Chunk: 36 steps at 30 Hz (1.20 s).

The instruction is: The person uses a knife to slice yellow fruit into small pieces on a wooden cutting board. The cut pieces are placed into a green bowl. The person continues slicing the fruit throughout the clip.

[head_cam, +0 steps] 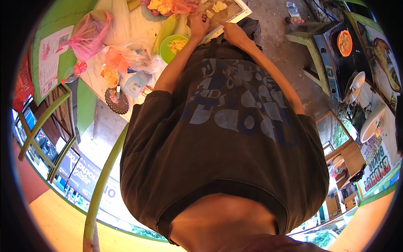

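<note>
At the top of the head view, my left hand (200,25) has its fingers curled over a wooden board with a pale frame (237,11), against a small pale food piece (209,14). My right hand (234,34) is closed, its index finger pointing at the board, around what looks like a knife; the handle is hidden. More pale cut pieces (219,6) lie farther up the board. Left of my left forearm stands a green bowl (165,52) with yellowish cut strips (177,45). A long green-yellow vegetable or fruit (166,31) lies beside it.
On the table (126,19) are a pink plastic bag (91,34), clear plastic bags (141,58), a container of orange shreds (109,75), a blue-tinted tub (137,83) and a brown perforated dish (117,100). An orange bowl (344,43) sits on a dark surface at right.
</note>
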Motion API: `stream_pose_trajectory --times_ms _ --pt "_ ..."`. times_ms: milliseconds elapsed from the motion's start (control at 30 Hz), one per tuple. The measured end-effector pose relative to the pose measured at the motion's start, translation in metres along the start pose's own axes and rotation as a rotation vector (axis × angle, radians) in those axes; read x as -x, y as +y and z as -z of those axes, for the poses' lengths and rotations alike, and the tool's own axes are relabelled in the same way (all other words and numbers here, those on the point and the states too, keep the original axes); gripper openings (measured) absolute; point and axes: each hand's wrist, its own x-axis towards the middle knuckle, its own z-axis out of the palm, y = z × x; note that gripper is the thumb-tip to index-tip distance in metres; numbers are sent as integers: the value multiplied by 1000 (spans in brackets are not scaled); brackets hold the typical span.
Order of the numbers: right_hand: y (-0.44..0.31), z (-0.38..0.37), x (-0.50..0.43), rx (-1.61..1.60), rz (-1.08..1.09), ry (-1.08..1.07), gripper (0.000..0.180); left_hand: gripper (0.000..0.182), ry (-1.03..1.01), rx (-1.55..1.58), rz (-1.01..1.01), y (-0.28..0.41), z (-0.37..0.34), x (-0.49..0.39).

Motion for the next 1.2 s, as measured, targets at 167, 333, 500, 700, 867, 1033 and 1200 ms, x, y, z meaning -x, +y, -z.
stream_pose_trajectory --times_ms 167,333,500,700,867,1033,1200 --pt "-13 7 -4 4 -128 -85 61 26 17 11 -14 -6 -1 2" --pt "-8 9 7 7 -126 -75 54 25 5 7 -21 -5 -3 1" --pt "-8 16 19 5 -149 -91 52 23 4 0 7 -4 -3 0" --pt "-26 39 28 36 -264 -192 60 24 -3 -9 -12 -5 -2 1" --pt "-22 36 33 1 -240 -146 56 23 0 -2 -8 -4 -3 0" --pt "-20 28 20 -69 -120 -7 48 22 -6 -29 -9 -3 -1 0" --pt "-16 16 7 -43 -138 -20 48 23 -12 -21 0 -1 -2 -1"
